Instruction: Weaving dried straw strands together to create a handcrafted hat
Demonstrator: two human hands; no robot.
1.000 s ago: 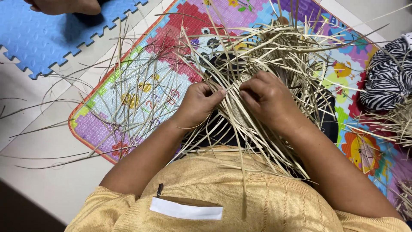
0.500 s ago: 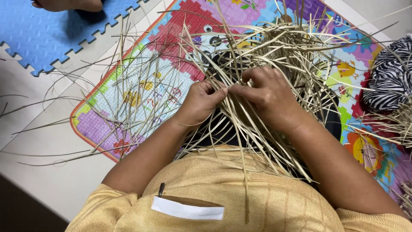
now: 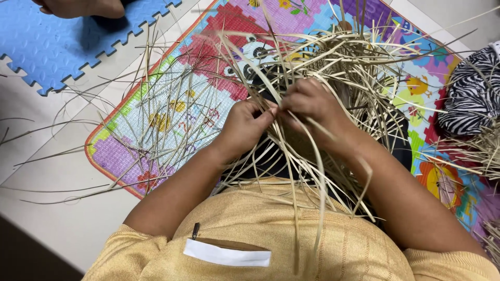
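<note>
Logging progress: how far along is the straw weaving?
Done: hard to tell; any woven part is hidden under the hands. In hand: left hand and right hand pinch pale straw strips together. Left: many loose strips still fan unwoven over the colourful mat.

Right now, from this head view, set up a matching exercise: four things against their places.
1 straw strips
2 blue foam tile
3 zebra-striped cloth
4 white card

A right edge of the picture
B shirt pocket, bottom
C pinched between left hand and right hand
D top left corner

Pairs: 1-C, 2-D, 3-A, 4-B
</note>
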